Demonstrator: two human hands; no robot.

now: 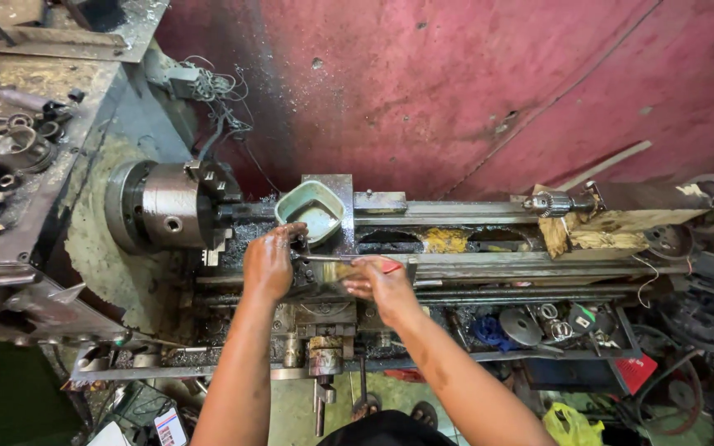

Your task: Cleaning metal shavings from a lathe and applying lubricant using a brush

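A metal lathe [456,264] stretches across the view, with its chuck [171,206] at the left. My left hand [270,263] rests on the carriage just below a pale green tub [311,211] of dark liquid, fingertips at the tub's rim. My right hand [382,285] grips a red-handled paintbrush [349,263], its bristles blurred between the two hands. Both hands look wet and oily. What lies under the left palm is hidden.
A drill chuck [549,203] sits in the tailstock at the right, with rags [576,235] beside it. A shelf of metal parts [10,149] stands at the left. A tray [539,322] of small tools lies below the bed. A red wall [473,91] rises behind.
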